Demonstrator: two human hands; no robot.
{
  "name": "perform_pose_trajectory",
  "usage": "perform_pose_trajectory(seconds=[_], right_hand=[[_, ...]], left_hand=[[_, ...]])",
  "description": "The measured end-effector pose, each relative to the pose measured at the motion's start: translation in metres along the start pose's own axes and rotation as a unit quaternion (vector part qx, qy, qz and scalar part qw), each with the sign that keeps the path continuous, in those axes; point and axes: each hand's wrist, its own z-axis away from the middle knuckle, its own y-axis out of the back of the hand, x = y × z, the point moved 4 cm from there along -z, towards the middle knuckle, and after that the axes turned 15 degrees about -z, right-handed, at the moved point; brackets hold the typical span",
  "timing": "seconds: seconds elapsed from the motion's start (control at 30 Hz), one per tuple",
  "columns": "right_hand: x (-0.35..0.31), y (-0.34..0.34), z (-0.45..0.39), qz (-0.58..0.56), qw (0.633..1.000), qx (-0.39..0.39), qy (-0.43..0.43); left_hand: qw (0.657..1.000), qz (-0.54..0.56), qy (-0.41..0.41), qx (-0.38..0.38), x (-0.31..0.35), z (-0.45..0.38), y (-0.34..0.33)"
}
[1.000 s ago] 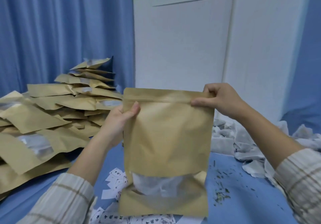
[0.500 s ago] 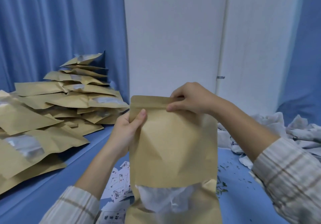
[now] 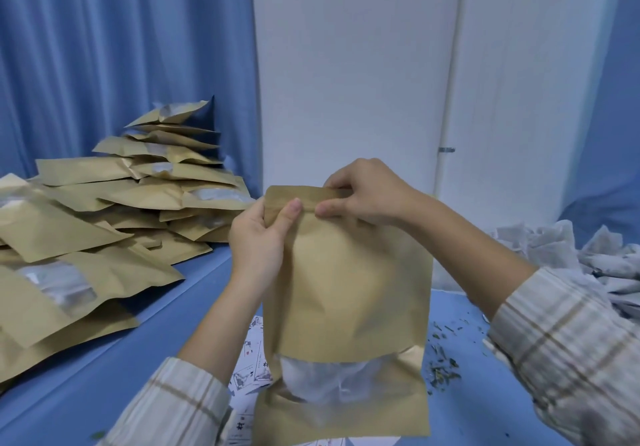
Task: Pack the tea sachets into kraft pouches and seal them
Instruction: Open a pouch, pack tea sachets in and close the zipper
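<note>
A: Blue table (image 3: 194, 307), blue curtain (image 3: 104, 47) behind, white door (image 3: 346, 82) centre. What do I log around the work?

B: One heap of filled pouches (image 3: 114, 210) on my left, too overlapped to count; loose tea sachets (image 3: 554, 248) far right; printed labels (image 3: 252, 369) partly hidden behind the pouch.

A: Hands?

B: One kraft pouch (image 3: 349, 289) upright at centre. My left hand (image 3: 259, 237) grips its top left corner; my right hand (image 3: 363, 192) pinches the top strip beside it.
</note>
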Motion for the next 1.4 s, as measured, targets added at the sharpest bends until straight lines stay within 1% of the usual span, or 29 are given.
perform_pose_trajectory(seconds=[0.07,0.17,0.23,0.27,0.33,0.4,0.53,0.6,0.7,0.77,0.8,0.83,0.87,0.9,0.93,1.0,1.03,1.07,1.13,1.17,1.2,1.23,1.27,1.33,1.37,1.4], right_hand=[[-0.002,-0.002,-0.001,0.0,1.0,-0.008,-0.003],[-0.004,-0.004,-0.002,0.0,1.0,0.027,0.015],[-0.003,-0.004,-0.002,0.0,0.999,0.028,0.02],[0.0,-0.002,0.0,0.01,0.999,0.026,0.02],[0.008,0.003,0.005,0.067,0.997,0.039,0.018],[0.014,0.006,0.011,0.108,0.991,0.068,0.025],[0.024,0.01,0.017,0.123,0.988,0.087,0.045],[0.033,0.018,0.018,0.15,0.981,0.118,0.028],[0.047,0.023,0.019,0.138,0.978,0.155,-0.003],[0.056,0.028,0.021,0.131,0.976,0.172,-0.019],[0.063,0.033,0.023,0.099,0.976,0.19,-0.036],[0.073,0.036,0.026,0.034,0.976,0.209,-0.057],[0.082,0.035,0.033,-0.061,0.973,0.208,-0.081],[0.091,0.028,0.039,-0.172,0.963,0.177,-0.111],[0.099,0.016,0.046,-0.254,0.949,0.125,-0.14],[0.114,-0.013,0.057,-0.297,0.938,0.023,-0.175],[0.121,-0.025,0.061,-0.301,0.936,-0.003,-0.184],[0.122,-0.033,0.064,-0.315,0.93,-0.005,-0.188],[0.125,-0.04,0.066,-0.34,0.925,0.026,-0.165],[0.129,-0.043,0.065,-0.345,0.924,0.054,-0.158],[0.129,-0.045,0.064,-0.357,0.916,0.088,-0.159],[0.133,-0.046,0.063,-0.372,0.905,0.123,-0.165],[0.136,-0.048,0.061,-0.388,0.891,0.157,-0.174],[0.146,-0.057,0.058,-0.427,0.859,0.2,-0.201],[0.149,-0.065,0.056,-0.45,0.841,0.204,-0.219],[0.151,-0.073,0.055,-0.473,0.824,0.202,-0.239]], left_hand=[[1.0,-0.021,-0.013,-0.012,0.002,0.002,-0.005],[0.999,-0.037,0.016,-0.034,-0.002,0.002,-0.011],[0.998,-0.051,-0.016,-0.024,-0.001,0.003,-0.008],[0.998,-0.046,-0.04,-0.013,0.001,0.004,-0.004],[0.998,-0.011,-0.065,-0.001,0.0,0.002,0.002],[0.998,0.009,-0.065,-0.002,-0.004,0.001,0.006],[0.998,0.01,-0.07,-0.006,-0.012,-0.005,0.005],[0.997,0.028,-0.069,-0.001,-0.018,-0.007,0.009],[0.997,0.028,-0.07,-0.01,-0.023,-0.007,0.009],[0.998,0.025,-0.059,0.002,-0.03,-0.009,0.014],[0.998,0.027,-0.048,0.02,-0.037,-0.013,0.019],[0.998,0.032,-0.028,0.042,-0.045,-0.017,0.026],[0.997,0.043,-0.003,0.064,-0.053,-0.021,0.032],[0.995,0.053,0.022,0.086,-0.06,-0.025,0.038],[0.992,0.056,0.041,0.106,-0.066,-0.027,0.042],[0.988,0.052,0.07,0.13,-0.071,-0.029,0.044],[0.985,0.072,0.084,0.132,-0.071,-0.029,0.042],[0.981,0.101,0.099,0.13,-0.071,-0.03,0.04],[0.977,0.14,0.13,0.094,-0.071,-0.032,0.035],[0.976,0.15,0.149,0.051,-0.071,-0.031,0.032],[0.974,0.154,0.169,-0.01,-0.071,-0.029,0.028],[0.967,0.146,0.191,-0.087,-0.074,-0.023,0.025],[0.955,0.114,0.214,-0.172,-0.081,-0.014,0.022],[0.912,0.019,0.244,-0.329,-0.096,0.012,0.022],[0.893,-0.004,0.248,-0.375,-0.101,0.024,0.024],[0.889,-0.003,0.253,-0.383,-0.106,0.03,0.028]])
